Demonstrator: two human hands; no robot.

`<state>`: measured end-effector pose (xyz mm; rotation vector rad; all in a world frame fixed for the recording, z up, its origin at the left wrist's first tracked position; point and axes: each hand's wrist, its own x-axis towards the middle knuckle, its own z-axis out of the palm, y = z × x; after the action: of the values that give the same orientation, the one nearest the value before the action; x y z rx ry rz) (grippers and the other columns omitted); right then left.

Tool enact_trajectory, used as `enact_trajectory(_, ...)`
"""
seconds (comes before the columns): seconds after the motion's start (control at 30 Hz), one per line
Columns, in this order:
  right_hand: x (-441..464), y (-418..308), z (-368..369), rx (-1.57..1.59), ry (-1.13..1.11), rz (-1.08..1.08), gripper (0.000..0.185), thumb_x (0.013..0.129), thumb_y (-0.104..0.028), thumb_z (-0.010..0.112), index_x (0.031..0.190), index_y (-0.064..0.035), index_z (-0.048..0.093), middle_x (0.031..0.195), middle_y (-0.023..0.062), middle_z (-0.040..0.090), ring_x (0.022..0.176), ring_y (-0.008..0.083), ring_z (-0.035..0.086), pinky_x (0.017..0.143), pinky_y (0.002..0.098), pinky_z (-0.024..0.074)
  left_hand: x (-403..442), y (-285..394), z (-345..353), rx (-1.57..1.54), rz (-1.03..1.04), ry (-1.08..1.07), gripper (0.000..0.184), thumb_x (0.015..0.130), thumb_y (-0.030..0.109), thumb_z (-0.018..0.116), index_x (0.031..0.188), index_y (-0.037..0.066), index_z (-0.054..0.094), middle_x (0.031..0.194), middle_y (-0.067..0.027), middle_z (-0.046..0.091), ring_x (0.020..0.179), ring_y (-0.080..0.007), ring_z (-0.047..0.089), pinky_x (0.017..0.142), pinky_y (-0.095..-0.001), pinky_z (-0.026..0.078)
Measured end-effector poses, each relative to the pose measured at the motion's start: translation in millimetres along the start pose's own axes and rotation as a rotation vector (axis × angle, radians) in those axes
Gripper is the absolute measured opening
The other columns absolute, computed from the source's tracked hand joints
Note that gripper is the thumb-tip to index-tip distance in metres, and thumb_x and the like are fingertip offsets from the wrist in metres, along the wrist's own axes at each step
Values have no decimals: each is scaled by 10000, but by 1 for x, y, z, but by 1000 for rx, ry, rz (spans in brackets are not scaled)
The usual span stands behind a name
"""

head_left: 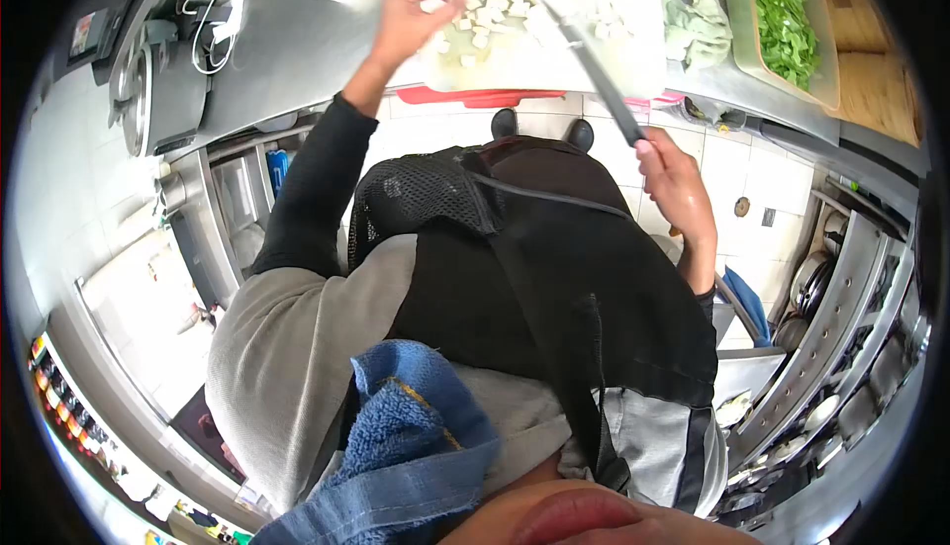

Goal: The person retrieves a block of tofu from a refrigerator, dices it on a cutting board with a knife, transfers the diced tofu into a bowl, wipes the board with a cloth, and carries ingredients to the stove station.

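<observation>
- On the pale rectangular board (554,68), which is laid on the grey metal tabletop (287,60), small white cubes (490,13) are scattered, most of them grouped near the left hand and a smaller cluster seen farther right, beyond the knife.
- By the left hand (408,23), the left part of the board is reached over; its fingers are bent and its thumb and fingertips are brought near one another at the edge of the cubes. Whether a cube is pinched there cannot be told.
- By the right hand (675,177), a long, straight, dark grey knife (604,85) is held at its near end, with the fingers closed around it. The hand is kept off the board, beyond its near right corner.
- The knife is slanted away from the right hand over the board, and its far end is brought among the white cubes; that end is blurred, so contact with the board cannot be told.
- Beside the board's right edge, a crumpled pale green cloth (698,31) is placed.
- Right of the cloth, chopped green leaves (782,21) are held in a translucent rectangular container (749,62).
- Below the board's near edge, a flat red edge (480,98) is shown.
- Toward the tabletop's left side, a looped white cable (203,33) is seen.
</observation>
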<state>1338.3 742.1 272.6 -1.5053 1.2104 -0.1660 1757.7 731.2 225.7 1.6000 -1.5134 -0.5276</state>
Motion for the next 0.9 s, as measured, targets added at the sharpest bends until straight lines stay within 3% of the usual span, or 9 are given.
enact_trajectory(0.03, 11, -3, 9, -101, -63, -125, 275, 1033, -282, 530, 1155, -50, 615, 720, 60, 571, 617, 149, 556, 573, 310, 462, -1, 2, -29, -112, -76, 68, 212, 875, 127, 749, 1045, 10, 703, 894, -36, 718, 816, -81, 655, 730, -229, 522)
enact_trajectory(0.1, 57, -22, 52, -300, -259, -413, 264, 1025, -255, 504, 1130, -33, 600, 885, 245, 637, 847, 449, 608, 763, 470, 483, -2, 0, -66, -237, -180, 176, 217, 905, 118, 725, 1059, -32, 696, 916, -29, 711, 822, -85, 643, 756, -230, 513)
enact_trajectory(0.17, 87, -31, 95, -233, -246, -560, 282, 1022, -253, 471, 1144, -18, 568, 986, 265, 657, 947, 475, 611, 809, 548, 471, -9, -2, -69, -257, -253, 226, 232, 909, 111, 721, 1072, -52, 692, 924, -30, 709, 818, -87, 640, 762, -227, 508)
enact_trajectory(0.27, 117, -47, 124, -346, -238, -398, 317, 1040, -284, 446, 1160, -13, 559, 982, 266, 665, 939, 487, 612, 821, 539, 475, -35, -14, -56, -262, -314, 255, 213, 910, 113, 721, 1058, -38, 705, 926, -20, 711, 806, -76, 635, 750, -220, 500)
enact_trajectory(0.37, 127, -45, 122, -331, -165, -304, 331, 1045, -307, 443, 1159, -19, 559, 906, 275, 664, 893, 492, 617, 801, 533, 471, -62, -29, -19, -296, -255, 248, 177, 874, 130, 754, 1010, 19, 737, 896, -22, 705, 768, -85, 616, 717, -237, 494)
enact_trajectory(0.43, 125, -49, 104, -293, -154, -234, 328, 1041, -306, 443, 1174, -27, 554, 888, 282, 662, 888, 495, 622, 799, 548, 466, -65, -27, 1, 45, -146, 171, 166, 823, 146, 786, 966, 68, 758, 843, -35, 678, 753, -117, 612, 697, -264, 498)
enact_trajectory(0.63, 99, -69, 94, -314, -62, -175, 324, 1037, -286, 484, 1199, -23, 583, 888, 267, 655, 869, 456, 634, 762, 496, 476, -76, -51, 43, 146, 6, 121, 201, 793, 187, 765, 968, 91, 739, 886, -74, 667, 863, -262, 644, 766, -387, 514)
enact_trajectory(0.77, 67, -68, 96, -504, 134, -404, 287, 1021, -261, 502, 1163, -28, 591, 819, 277, 628, 794, 479, 616, 754, 518, 481, -76, -43, 36, 88, 6, 114, 229, 785, 173, 744, 996, 97, 695, 967, -79, 673, 923, -298, 630, 801, -410, 510)
enact_trajectory(0.9, 69, -48, 109, -528, 52, -349, 290, 1019, -237, 510, 1182, -16, 600, 843, 269, 636, 802, 469, 622, 730, 514, 489, -75, -64, 41, 182, 149, 36, 238, 767, 158, 735, 991, 94, 684, 991, -78, 668, 920, -306, 624, 809, -418, 510)
